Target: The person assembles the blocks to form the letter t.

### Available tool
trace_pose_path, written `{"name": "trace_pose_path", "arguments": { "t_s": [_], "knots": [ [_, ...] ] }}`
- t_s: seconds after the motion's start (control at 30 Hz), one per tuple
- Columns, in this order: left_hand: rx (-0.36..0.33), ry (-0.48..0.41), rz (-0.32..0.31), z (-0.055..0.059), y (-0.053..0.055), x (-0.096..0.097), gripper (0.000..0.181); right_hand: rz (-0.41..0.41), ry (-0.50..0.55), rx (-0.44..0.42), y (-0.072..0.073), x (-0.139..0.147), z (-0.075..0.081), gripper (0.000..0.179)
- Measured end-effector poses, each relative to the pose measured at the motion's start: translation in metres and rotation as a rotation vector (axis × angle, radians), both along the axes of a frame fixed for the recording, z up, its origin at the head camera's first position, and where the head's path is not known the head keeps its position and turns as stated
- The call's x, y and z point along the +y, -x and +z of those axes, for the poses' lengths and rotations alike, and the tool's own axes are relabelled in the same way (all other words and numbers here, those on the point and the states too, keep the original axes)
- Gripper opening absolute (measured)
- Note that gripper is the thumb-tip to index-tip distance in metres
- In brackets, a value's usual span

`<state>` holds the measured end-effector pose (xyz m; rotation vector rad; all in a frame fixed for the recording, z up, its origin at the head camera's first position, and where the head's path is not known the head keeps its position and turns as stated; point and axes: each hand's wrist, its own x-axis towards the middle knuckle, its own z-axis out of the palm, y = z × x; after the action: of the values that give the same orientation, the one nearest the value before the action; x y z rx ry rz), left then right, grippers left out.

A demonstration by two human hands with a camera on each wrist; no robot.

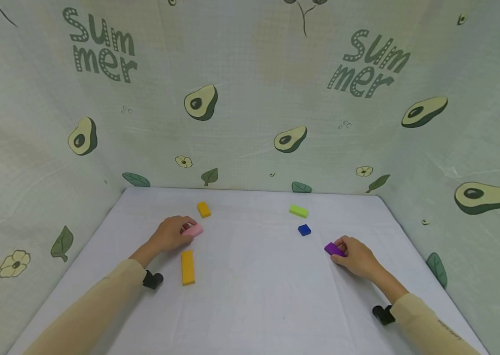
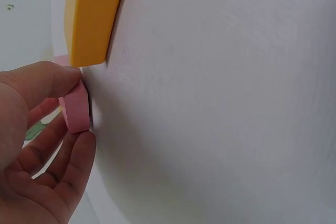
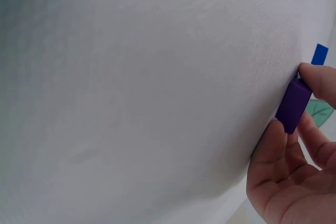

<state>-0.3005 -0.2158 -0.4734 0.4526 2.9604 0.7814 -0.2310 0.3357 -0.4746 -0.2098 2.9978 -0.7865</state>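
On the left side of the table, my left hand (image 1: 173, 233) pinches a pink block (image 1: 194, 230) between thumb and fingers. The left wrist view shows the pink block (image 2: 76, 107) low against the white cloth, just past the end of a long orange-yellow block (image 2: 95, 19). At the right, my right hand (image 1: 358, 256) grips a purple block (image 1: 335, 249) by its ends. In the right wrist view the purple block (image 3: 294, 105) sits between thumb and fingertips, at or very near the cloth; whether it touches cannot be told.
A short orange-yellow block (image 1: 204, 209) lies beyond the left hand; the long one (image 1: 188, 267) lies nearer. A lime green block (image 1: 298, 211) and a small blue block (image 1: 304, 230) lie right of centre. Printed cloth (image 1: 245, 64) hangs behind the white table (image 1: 250, 305) and along its sides.
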Motion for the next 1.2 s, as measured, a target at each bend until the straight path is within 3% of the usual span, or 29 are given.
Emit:
{"name": "trace_pose_path", "arguments": {
  "t_s": [0.33,0.83,1.2],
  "knots": [
    [-0.011,0.007,0.0,0.005,-0.001,0.01,0.041,-0.005,-0.008,-0.001,0.0,-0.001,0.0,0.036],
    [-0.005,0.018,-0.059,0.009,-0.003,0.028,0.044,0.007,-0.009,-0.006,0.0,-0.001,0.001,0.036],
    [-0.028,-0.023,-0.091,0.014,-0.005,0.046,0.043,0.003,-0.001,-0.009,-0.002,-0.001,0.003,0.034]
  ]
}}
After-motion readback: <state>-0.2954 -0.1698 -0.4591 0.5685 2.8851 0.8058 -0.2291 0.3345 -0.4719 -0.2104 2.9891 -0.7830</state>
